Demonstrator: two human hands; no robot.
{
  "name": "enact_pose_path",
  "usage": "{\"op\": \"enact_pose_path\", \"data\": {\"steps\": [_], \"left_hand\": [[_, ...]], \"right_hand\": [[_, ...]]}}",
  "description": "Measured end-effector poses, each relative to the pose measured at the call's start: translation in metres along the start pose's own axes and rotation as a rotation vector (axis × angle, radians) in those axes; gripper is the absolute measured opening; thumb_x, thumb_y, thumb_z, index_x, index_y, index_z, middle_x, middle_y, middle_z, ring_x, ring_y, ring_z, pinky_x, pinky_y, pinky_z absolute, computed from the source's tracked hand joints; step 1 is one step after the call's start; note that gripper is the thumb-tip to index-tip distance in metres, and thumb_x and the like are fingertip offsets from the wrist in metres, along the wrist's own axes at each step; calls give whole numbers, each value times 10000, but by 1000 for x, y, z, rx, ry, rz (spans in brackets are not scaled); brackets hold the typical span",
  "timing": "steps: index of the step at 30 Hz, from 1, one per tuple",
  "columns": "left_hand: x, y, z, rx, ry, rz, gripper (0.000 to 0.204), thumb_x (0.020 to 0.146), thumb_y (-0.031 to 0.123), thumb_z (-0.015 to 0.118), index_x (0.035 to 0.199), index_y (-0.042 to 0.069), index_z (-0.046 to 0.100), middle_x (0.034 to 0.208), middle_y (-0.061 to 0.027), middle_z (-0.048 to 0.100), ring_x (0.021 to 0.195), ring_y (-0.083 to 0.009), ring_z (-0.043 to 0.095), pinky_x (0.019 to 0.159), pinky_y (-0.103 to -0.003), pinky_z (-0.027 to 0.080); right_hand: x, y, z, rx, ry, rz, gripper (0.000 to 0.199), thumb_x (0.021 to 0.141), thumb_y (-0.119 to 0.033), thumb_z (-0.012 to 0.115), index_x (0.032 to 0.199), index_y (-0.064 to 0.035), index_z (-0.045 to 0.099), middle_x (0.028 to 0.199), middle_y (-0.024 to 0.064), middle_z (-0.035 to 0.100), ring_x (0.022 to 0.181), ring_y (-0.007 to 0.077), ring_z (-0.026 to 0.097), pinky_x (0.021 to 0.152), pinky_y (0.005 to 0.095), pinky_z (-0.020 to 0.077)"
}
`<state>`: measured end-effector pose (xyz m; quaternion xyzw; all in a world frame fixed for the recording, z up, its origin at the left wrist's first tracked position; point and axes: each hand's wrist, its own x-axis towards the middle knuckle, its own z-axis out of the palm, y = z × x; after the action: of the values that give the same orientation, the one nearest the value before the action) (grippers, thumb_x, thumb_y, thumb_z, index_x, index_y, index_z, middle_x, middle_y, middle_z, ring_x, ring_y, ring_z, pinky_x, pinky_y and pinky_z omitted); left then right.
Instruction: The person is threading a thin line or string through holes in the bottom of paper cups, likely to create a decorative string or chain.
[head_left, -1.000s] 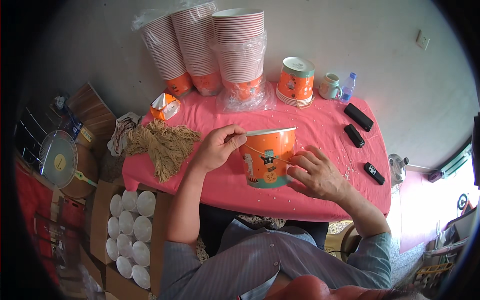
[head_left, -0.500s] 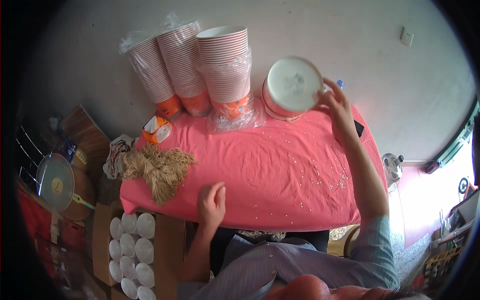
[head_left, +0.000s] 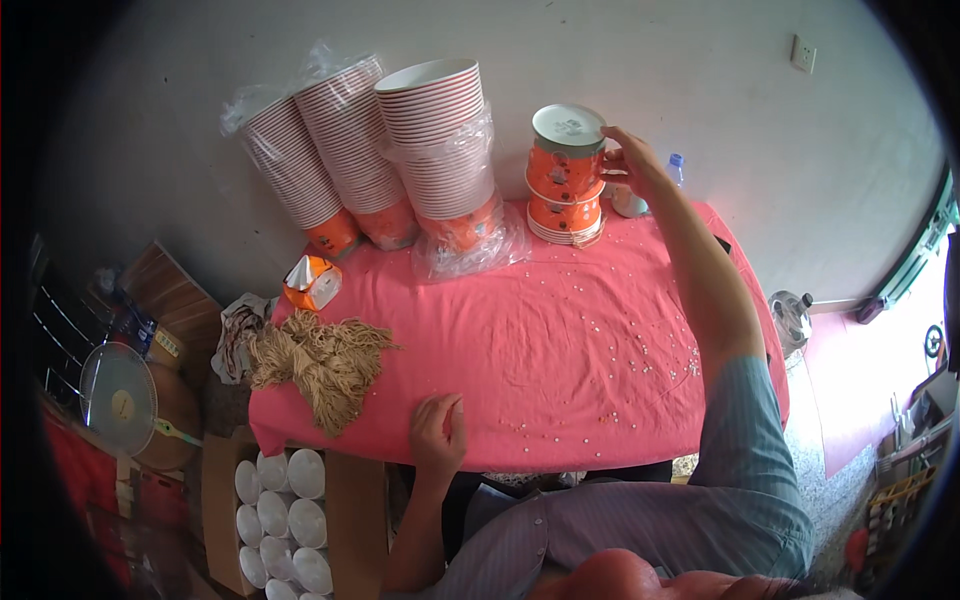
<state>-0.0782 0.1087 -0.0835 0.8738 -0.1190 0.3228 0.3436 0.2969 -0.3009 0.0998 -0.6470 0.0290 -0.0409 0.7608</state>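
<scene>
At the far right of the table, an orange paper tub (head_left: 565, 172) with a white base and green band stands upside down on another inverted orange tub (head_left: 562, 217). My right hand (head_left: 632, 165) is at the upper tub's right side, its fingers apart and touching near the base edge. My left hand (head_left: 437, 432) rests at the table's near edge with fingers loosely curled and nothing visible in them. Left of the tubs rise tall nested stacks of white-rimmed paper tubs (head_left: 435, 140), partly wrapped in clear plastic.
A tan bundle of strings (head_left: 325, 365) and an orange tissue pack (head_left: 312, 283) lie at left on the pink tablecloth (head_left: 480, 340). Small white bits are scattered at right. A blue-capped bottle (head_left: 676, 168) stands behind my right wrist. Below left, a cardboard box (head_left: 355, 520) holds clear cups.
The upper tub, tilted toward me before, now sits level on the inverted tub below. My right hand has moved slightly left and up with it. My left hand stays near the table edge.
</scene>
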Motion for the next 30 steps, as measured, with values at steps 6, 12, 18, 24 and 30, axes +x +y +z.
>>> {"op": "enact_pose_path", "data": {"steps": [6, 12, 18, 24, 30], "left_hand": [[-1, -6, 2, -16, -5, -3, 116, 1005, 58, 718, 1103, 11, 760, 1040, -165, 777, 1003, -380, 742, 936, -466, 569], [1, -2, 1, -7, -24, -14, 128, 1007, 57, 713, 1114, 2, 756, 1036, -170, 773, 992, -380, 744, 928, -465, 568], [3, 2, -1, -9, -22, -12, 129, 1005, 45, 711, 1117, 1, 757, 1037, -176, 772, 995, -385, 744, 927, -469, 567], [3, 1, 0, -6, -24, -26, 128, 1008, 42, 708, 1122, 9, 755, 1049, -168, 772, 988, -384, 740, 914, -471, 569], [3, 3, 0, 20, -19, -13, 137, 1013, 52, 704, 1136, 15, 750, 1043, -165, 768, 984, -379, 738, 905, -472, 567]], "right_hand": [[18, 13, -7, -70, 0, 36, 462, 955, -467, 785, 1262, -128, 722, 899, 67, 654, 802, 205, 698, 739, 439, 606], [22, 28, -4, -99, -3, 97, 518, 951, -489, 772, 1284, -98, 707, 938, 83, 665, 813, 225, 696, 765, 449, 582], [25, 36, -5, -95, 17, 123, 517, 947, -485, 777, 1266, -91, 676, 968, 98, 689, 857, 235, 697, 851, 452, 569], [24, 33, -4, -123, 28, 140, 528, 938, -470, 775, 1288, -88, 674, 994, 123, 690, 841, 236, 691, 832, 439, 568], [19, 43, 1, -115, 40, 191, 508, 946, -444, 754, 1286, -77, 664, 983, 130, 680, 808, 234, 669, 816, 447, 566]]}}
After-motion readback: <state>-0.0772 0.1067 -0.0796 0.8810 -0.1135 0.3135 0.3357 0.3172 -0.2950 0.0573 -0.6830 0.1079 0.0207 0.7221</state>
